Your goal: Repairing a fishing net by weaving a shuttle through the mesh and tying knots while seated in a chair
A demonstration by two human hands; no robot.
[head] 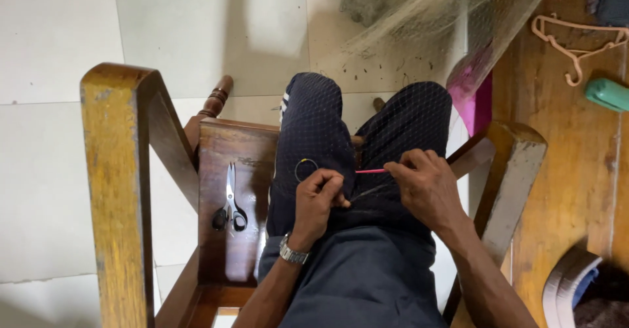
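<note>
Two hands work close together over the person's lap, where a fine fishing net (pixel 393 125) is draped across both knees. The left hand (pixel 318 200), with a metal wristwatch (pixel 293 252) on its wrist, has its fingers clenched in a pinch on the mesh just above the thigh. The right hand (pixel 426 187) is curled around a slim pink netting needle (pixel 371 171), gripping one end so that the tool points sideways toward the left hand; the two hands are near each other but not touching. A small yellowish ring (pixel 305 169) lies on the net by the left knee, just beside the left hand's knuckles. The net runs up from the knees to a heap on the tiled floor (pixel 196 26) at the top of the view. On the wooden chair seat (pixel 223 249), toward its left edge, lie black-handled scissors (pixel 230 203), well apart from both hands. A pale clothes hanger (pixel 576 46) rests on the wooden surface at right.
</note>
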